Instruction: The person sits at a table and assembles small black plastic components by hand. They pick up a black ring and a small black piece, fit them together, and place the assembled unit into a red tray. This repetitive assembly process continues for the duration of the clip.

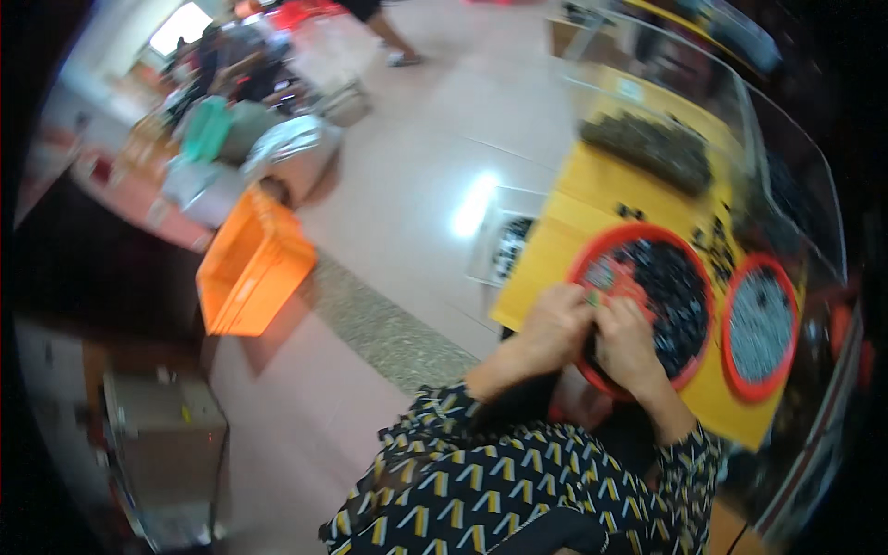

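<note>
Both hands meet over the near left part of a round red basin (700, 365) filled with small shiny black pieces (675, 310). My left hand (555, 324) is closed, fingertips pinched together at the basin's left rim. Close against it, my right hand (626, 338) is curled too, its fingertips nearly touching the left ones. A tiny greenish spot shows between them; what they hold is too small and blurred to name. Just beyond the fingers, a red patch and some small grey pieces (601, 275) show in the basin.
A second red basin (760, 324) of small grey pieces stands to the right on the yellow tabletop (546, 268). Loose black pieces (712, 245) and a clear bag of dark pieces (647, 148) lie farther back. An orange crate (254, 264) and sacks (291, 148) stand on the floor leftward.
</note>
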Demonstrator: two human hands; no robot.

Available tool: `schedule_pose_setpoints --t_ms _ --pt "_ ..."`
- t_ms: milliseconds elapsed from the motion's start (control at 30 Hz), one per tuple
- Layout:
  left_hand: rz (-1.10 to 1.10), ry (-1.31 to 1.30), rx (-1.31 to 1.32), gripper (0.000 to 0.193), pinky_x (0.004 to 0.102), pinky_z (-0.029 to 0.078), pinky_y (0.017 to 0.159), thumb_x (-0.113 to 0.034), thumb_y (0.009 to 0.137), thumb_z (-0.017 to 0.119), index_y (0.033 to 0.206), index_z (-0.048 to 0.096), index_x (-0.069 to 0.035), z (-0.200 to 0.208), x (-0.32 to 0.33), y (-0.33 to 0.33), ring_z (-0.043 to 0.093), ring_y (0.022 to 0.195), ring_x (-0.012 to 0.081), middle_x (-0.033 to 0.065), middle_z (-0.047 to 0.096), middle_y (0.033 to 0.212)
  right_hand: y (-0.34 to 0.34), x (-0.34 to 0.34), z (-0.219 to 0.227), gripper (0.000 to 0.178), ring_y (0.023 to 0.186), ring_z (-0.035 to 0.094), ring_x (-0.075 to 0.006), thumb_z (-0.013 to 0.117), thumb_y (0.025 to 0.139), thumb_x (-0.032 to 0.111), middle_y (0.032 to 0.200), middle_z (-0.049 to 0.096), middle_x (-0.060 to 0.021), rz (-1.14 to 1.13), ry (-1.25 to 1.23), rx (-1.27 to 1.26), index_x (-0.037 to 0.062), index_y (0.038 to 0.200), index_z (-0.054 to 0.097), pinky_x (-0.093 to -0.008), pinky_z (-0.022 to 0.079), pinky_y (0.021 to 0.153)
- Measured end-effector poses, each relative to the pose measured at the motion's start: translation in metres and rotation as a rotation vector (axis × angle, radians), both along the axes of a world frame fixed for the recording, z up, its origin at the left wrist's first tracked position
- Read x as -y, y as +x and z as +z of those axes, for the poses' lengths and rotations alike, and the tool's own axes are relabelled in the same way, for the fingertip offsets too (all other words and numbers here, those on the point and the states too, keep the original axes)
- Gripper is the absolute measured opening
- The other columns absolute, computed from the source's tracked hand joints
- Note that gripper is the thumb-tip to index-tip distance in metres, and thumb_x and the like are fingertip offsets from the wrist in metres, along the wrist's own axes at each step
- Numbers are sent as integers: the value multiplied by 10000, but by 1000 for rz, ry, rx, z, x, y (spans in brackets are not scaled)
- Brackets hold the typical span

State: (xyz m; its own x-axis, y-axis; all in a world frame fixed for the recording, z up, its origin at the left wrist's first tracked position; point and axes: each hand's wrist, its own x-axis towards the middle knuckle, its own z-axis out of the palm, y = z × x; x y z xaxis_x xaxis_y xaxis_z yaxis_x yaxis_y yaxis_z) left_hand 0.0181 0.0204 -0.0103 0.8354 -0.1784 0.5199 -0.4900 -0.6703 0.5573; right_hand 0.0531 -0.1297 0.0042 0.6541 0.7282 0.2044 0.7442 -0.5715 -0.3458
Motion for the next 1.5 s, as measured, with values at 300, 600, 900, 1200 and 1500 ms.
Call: schedule_pose_setpoints --t_ms 300,600,900,1200,1500 --pt "87 258 -32 138 351 399 622 -114 602 560 697 602 -24 2 9 -9 499 735 249 97 543 748 -2 1 -5 254 763 468 -334 516 675 5 790 484 -190 -7 -57 29 -60 919 492 -400 392 686" --pt "88 334 -138 156 359 365 683 -121 612 585 745 604 -42 2 20 -10 500 793 228 82 537 851 2 15 5 89 772 453 -344 501 669 -8 784 461 -189 -100 31 63 -4 749 461 -414 380 690" --pt "-51 169 -65 64 379 374 604 -59 605 569 649 528 -38 -1 7 -4 507 698 275 110 513 722 10 34 16 93 786 467 -349 492 713 -7 805 481 -186 -126 196 53 -3 806 493 -414 397 703" --pt "-16 -16 -49 143 360 433 650 22 670 620 806 590 -11 9 5 3 544 742 294 128 566 803 2 88 22 64 766 492 -319 576 709 19 756 497 -148 -368 229 30 6 761 540 -391 403 690" --pt "-15 149 -23 131 368 385 641 -22 664 591 791 600 -51 8 2 18 509 720 261 84 545 764 -3 97 21 69 763 494 -308 583 706 20 759 499 -143 -419 229 26 7 758 539 -385 407 688"
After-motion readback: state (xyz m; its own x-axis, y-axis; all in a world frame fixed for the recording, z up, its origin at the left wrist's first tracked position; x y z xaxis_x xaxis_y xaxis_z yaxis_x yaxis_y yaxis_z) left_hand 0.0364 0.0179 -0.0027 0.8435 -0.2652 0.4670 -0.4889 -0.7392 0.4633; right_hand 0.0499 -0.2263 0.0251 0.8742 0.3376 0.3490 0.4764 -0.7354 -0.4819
